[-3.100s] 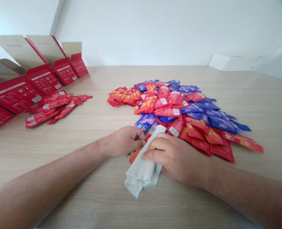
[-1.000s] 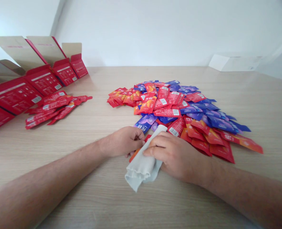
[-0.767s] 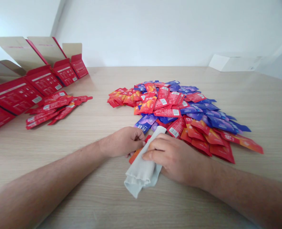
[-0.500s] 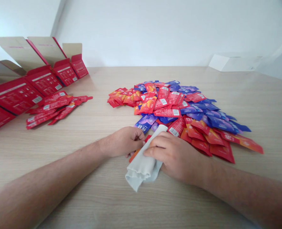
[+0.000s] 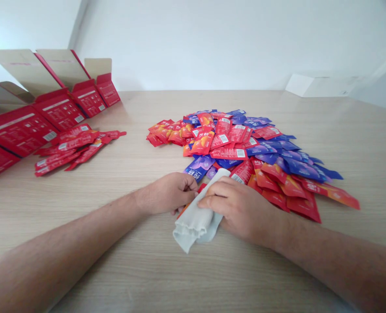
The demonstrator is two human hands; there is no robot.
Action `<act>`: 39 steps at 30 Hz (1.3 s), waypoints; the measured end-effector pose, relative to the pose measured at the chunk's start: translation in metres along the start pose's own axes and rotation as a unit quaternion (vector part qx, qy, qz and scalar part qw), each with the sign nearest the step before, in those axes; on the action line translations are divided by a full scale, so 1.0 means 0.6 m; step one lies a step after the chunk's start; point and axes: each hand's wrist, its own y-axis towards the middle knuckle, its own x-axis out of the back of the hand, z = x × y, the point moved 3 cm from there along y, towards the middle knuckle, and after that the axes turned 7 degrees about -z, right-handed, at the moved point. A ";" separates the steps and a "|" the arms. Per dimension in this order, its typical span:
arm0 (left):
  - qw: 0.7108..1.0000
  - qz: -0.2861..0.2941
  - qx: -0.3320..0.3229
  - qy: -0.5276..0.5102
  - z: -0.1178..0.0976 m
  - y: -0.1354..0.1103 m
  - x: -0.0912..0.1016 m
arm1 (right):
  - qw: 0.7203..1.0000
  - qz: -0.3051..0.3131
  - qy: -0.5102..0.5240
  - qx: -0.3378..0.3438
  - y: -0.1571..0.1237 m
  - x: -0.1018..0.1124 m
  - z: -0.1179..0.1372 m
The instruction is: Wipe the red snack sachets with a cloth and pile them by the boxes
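My right hand (image 5: 238, 206) is closed on a folded white cloth (image 5: 196, 219), whose loose edges hang toward me. Under the cloth's left side lies a red and orange sachet (image 5: 201, 188), mostly covered. My left hand (image 5: 169, 193) pinches this sachet at its left edge, fingers curled; its fingertips are partly hidden. Just beyond both hands spreads a heap of red-orange sachets (image 5: 203, 142) and blue-purple sachets (image 5: 302, 168). A blue sachet (image 5: 199, 167) lies close to my left fingertips.
A row of open red cartons (image 5: 57, 108) stands at the left, flaps up. Before them lies a small pile of red sachets (image 5: 77, 145). A white box (image 5: 323, 85) sits at the back right, against the wall. The table (image 5: 121, 274) is pale wood.
The cloth's near edge has drawn up slightly and now covers more of the sachet. My right hand has shifted a little; my left hand is nearly still.
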 end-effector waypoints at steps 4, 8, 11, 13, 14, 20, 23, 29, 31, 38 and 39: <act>1.000 -0.004 -0.004 0.003 -0.001 0.000 0.000 | 1.000 0.007 0.002 0.005 -0.001 -0.002 0.002; 1.000 -0.004 -0.003 0.011 -0.001 0.000 0.000 | 1.000 0.011 0.005 0.013 -0.001 -0.002 0.003; 1.000 0.001 0.002 0.001 0.000 0.000 -0.001 | 1.000 -0.003 -0.004 -0.013 0.000 0.000 -0.002; 1.000 -0.005 -0.003 0.004 -0.001 0.000 0.000 | 1.000 0.003 0.000 -0.004 0.001 0.000 0.001; 1.000 -0.009 -0.006 0.009 -0.001 0.001 0.000 | 1.000 0.009 0.004 0.007 0.001 0.000 0.003; 1.000 0.003 -0.002 0.000 0.001 0.000 -0.002 | 1.000 -0.001 -0.001 -0.012 -0.002 0.000 -0.001; 1.000 -0.009 -0.007 0.006 0.001 0.001 -0.001 | 1.000 0.008 0.004 -0.003 -0.002 -0.001 0.001; 1.000 -0.001 0.001 -0.004 0.001 0.000 -0.001 | 1.000 -0.001 0.001 -0.008 0.000 0.001 -0.001; 1.000 0.000 0.003 -0.007 0.002 0.000 -0.001 | 1.000 -0.003 -0.001 -0.016 0.000 0.001 -0.002; 1.000 -0.009 -0.002 0.008 0.004 0.001 -0.001 | 1.000 0.007 0.009 -0.004 0.000 -0.003 -0.003; 1.000 -0.007 -0.002 0.004 0.004 0.001 -0.001 | 1.000 0.004 0.005 -0.016 0.000 -0.003 -0.004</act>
